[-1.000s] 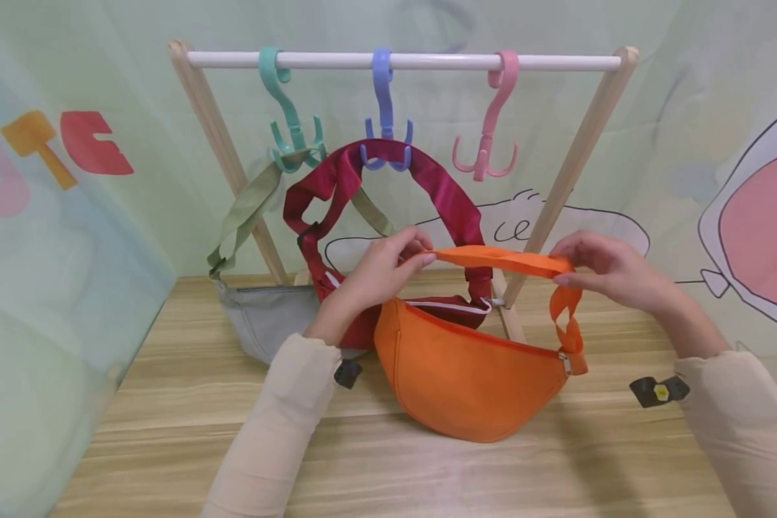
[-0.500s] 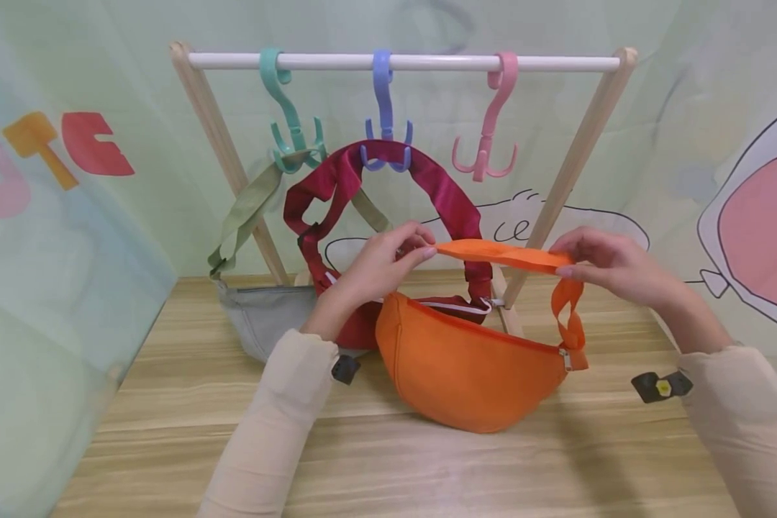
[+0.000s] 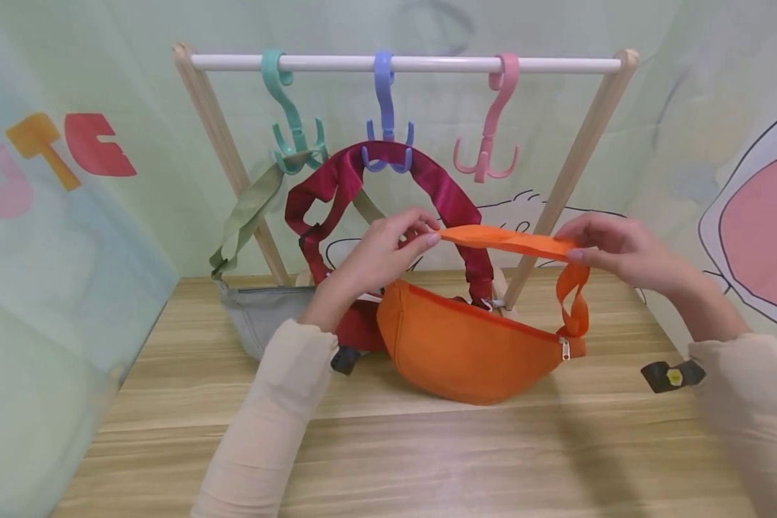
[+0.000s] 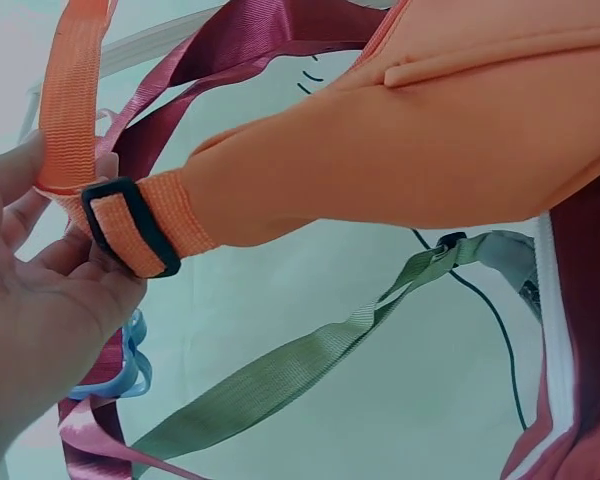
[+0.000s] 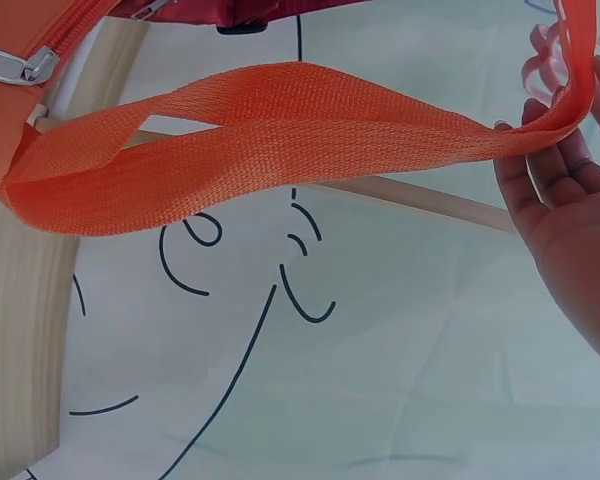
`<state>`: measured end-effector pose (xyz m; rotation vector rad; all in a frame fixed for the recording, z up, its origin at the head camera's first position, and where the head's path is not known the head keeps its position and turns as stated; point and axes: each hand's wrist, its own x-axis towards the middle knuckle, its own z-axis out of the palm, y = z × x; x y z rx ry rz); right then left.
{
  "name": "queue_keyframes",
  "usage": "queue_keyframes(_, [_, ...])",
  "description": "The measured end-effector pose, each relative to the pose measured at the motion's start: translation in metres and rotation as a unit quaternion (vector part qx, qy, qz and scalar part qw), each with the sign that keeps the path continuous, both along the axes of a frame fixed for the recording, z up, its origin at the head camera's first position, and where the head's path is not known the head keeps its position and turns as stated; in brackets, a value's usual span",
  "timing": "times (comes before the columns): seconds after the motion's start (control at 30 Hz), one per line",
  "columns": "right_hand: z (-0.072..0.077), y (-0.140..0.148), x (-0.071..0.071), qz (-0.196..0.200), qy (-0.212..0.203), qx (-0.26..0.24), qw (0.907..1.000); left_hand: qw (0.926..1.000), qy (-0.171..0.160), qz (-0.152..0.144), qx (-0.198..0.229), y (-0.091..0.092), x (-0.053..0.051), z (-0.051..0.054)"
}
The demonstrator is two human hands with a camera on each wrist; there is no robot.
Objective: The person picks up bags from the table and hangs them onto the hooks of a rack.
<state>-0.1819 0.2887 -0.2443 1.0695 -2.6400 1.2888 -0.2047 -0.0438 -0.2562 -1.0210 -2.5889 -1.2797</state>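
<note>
An orange fanny pack [image 3: 473, 352] hangs by its strap [image 3: 508, 240] between both hands and appears raised off the table. My left hand [image 3: 388, 248] pinches the strap's left end, where a black strap slider [image 4: 154, 226] shows beside the fingers in the left wrist view. My right hand [image 3: 624, 252] pinches the strap near its right end; below it a twisted loop drops to the zipper pull [image 3: 565, 350]. Behind are a dark red fanny pack [image 3: 362, 325], partly hidden by the orange one, and a grey fanny pack [image 3: 268, 316].
A rack with a white bar [image 3: 440, 65] and wooden legs stands at the back. From it hang a green hook [image 3: 289, 108] with the grey pack's strap, a blue hook [image 3: 385, 93] with the red strap, and a bare pink hook [image 3: 490, 129]. Wooden table [image 3: 427, 467] below.
Both hands have raised the orange fanny pack and moved it a little away from me, toward the rack. The strap stays pinched in both hands. The grey and red packs stay put.
</note>
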Motion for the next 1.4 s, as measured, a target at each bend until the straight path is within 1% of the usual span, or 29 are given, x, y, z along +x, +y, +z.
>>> queue_keyframes(0.17, [0.005, 0.000, -0.001, -0.017, -0.004, 0.019, 0.9997, 0.9999, 0.012, -0.004, 0.003, 0.001, -0.001, 0.004])
queue_keyframes(0.43, [0.013, 0.001, -0.003, -0.036, -0.003, 0.048, 0.9982, 0.9999, 0.011, 0.005, -0.007, 0.002, 0.000, 0.010])
queue_keyframes(0.63, [0.016, 0.001, -0.005, -0.035, -0.003, 0.047, 0.9983, 0.9997, 0.015, 0.012, -0.018, 0.003, 0.000, 0.014])
queue_keyframes(0.8, [0.020, 0.001, -0.007, -0.029, -0.001, 0.043, 0.9986, 0.9996, 0.006, 0.019, -0.022, 0.004, 0.000, 0.017])
queue_keyframes(0.93, [0.025, 0.001, -0.008, -0.032, 0.002, 0.055, 0.9980, 0.9995, 0.003, 0.023, -0.022, 0.004, 0.000, 0.020])
queue_keyframes(1.17, [0.033, 0.001, -0.013, -0.034, 0.012, 0.073, 0.9966, 0.9993, 0.009, 0.029, -0.021, 0.006, -0.001, 0.023])
queue_keyframes(1.4, [0.040, 0.000, -0.018, -0.056, 0.018, 0.091, 0.9941, 0.9985, 0.020, 0.050, -0.013, 0.009, -0.001, 0.027])
